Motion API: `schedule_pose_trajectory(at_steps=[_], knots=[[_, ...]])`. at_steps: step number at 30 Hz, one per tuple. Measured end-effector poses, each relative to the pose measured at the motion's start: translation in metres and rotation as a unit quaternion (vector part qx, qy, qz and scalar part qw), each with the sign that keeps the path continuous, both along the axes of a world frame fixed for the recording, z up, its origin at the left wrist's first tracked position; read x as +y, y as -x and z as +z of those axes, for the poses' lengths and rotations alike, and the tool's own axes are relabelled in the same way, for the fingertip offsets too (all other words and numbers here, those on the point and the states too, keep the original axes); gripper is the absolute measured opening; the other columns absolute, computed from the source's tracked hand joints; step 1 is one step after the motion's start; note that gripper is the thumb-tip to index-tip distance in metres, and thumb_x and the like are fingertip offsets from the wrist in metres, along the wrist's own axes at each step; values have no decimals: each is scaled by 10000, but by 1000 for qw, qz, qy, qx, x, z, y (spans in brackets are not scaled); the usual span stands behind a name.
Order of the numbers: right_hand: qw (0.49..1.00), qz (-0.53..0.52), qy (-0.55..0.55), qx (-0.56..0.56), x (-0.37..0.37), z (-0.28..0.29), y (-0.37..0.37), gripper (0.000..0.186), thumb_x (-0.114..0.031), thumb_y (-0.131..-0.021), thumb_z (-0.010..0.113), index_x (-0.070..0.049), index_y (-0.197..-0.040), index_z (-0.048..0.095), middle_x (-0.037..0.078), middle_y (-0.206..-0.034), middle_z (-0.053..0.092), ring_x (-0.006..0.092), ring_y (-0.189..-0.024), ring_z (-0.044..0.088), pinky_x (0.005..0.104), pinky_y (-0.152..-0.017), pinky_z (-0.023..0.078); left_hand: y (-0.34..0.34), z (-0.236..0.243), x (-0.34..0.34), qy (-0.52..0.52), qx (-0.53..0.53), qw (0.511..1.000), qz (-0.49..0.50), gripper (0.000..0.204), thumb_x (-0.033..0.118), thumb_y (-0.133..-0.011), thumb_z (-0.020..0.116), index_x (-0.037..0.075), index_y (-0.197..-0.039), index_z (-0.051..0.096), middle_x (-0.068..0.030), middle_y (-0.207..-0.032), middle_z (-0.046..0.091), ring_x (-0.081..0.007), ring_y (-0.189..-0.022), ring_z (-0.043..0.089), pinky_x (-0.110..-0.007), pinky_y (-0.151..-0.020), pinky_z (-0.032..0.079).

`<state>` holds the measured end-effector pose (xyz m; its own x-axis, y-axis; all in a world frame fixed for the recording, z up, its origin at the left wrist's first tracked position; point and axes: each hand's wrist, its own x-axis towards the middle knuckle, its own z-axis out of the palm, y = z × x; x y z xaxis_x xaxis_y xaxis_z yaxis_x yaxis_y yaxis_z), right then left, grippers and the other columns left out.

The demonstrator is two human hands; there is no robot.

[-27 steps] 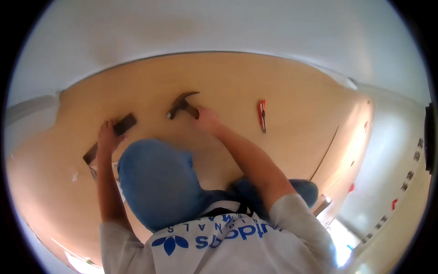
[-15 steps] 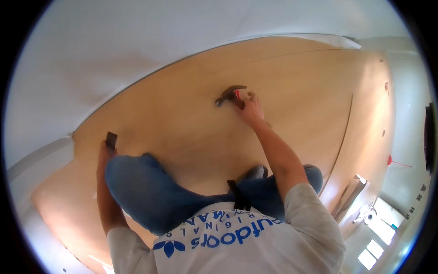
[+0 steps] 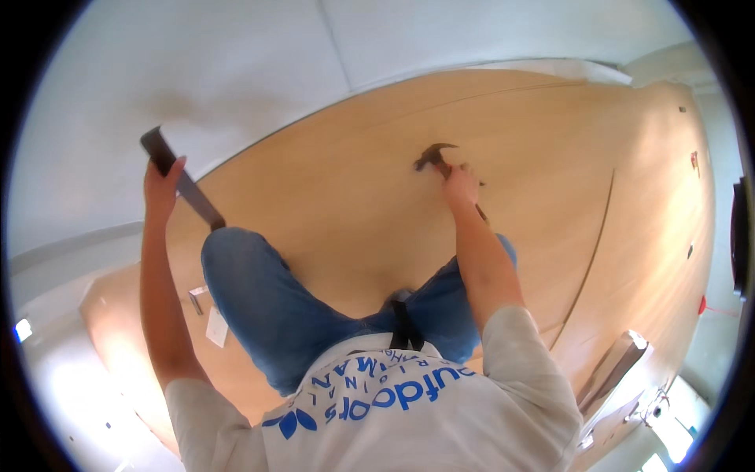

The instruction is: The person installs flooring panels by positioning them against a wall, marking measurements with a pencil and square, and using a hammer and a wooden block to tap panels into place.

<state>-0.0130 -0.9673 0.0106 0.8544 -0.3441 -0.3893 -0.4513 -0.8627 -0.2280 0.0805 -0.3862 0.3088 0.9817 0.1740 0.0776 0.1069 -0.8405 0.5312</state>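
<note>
My left hand (image 3: 163,189) is raised at the left, gripping a long dark flat bar (image 3: 197,195) that slants down to just beside my left knee (image 3: 236,259). My right hand (image 3: 462,186) is closed round the handle of a claw hammer (image 3: 432,153), over the tan wooden floor (image 3: 354,181); whether anything else lies under those fingers I cannot make out. The hammer's head points up and left, away from my body.
A white wall (image 3: 259,55) runs along the floor's far edge. A small white piece (image 3: 218,325) lies beside my left leg. Long wrapped pieces (image 3: 609,370) lie at the lower right. A red object (image 3: 702,305) shows near the right-hand edge of the floor.
My left hand has risen, lifting the dark bar. The hammer has moved right in my right hand. My knees have shifted, and the red utility knife is no longer visible.
</note>
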Motion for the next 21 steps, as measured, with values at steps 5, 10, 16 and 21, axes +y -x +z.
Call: schedule_pose_trajectory(at_steps=[5, 10, 16, 21], knots=[[990, -99, -95, -45, -76, -46, -3, 392, -341, -889, 710, -21, -1116, 696, 202, -1144, 696, 383, -1091, 673, 494, -901, 539, -58, -108, -122, 95, 45, 994, -36, 499, 426, -954, 727, -27, -1142, 635, -127, -993, 709, -207, -892, 634, -397, -819, 517], [986, -75, -147, 30, -78, -59, 10, 499, -462, -881, 725, -5, -1079, 691, 234, -972, 727, 418, -971, 703, 502, -819, 540, -86, -263, -225, 252, 144, 956, -43, 595, 432, -1001, 670, -75, -1294, 566, -220, -1239, 686, -308, -1154, 638, -434, -1015, 486], [971, -63, -186, 133, -144, -64, 16, 553, -427, -894, 738, 49, -1159, 643, 283, -1112, 698, 432, -1057, 673, 507, -890, 526, -106, -377, -379, 243, 263, 934, -26, 757, 491, -981, 669, -114, -1403, 495, -329, -1347, 603, -424, -1221, 630, -503, -970, 531], [974, -9, -169, 154, -142, -73, 10, 639, -389, -915, 729, 93, -1297, 558, 316, -1214, 656, 464, -1123, 641, 511, -965, 516, -140, -425, -391, 235, 212, 947, 52, 678, 420, -1027, 614, -89, -1452, 469, -311, -1423, 564, -437, -1324, 553, -495, -1045, 485]])
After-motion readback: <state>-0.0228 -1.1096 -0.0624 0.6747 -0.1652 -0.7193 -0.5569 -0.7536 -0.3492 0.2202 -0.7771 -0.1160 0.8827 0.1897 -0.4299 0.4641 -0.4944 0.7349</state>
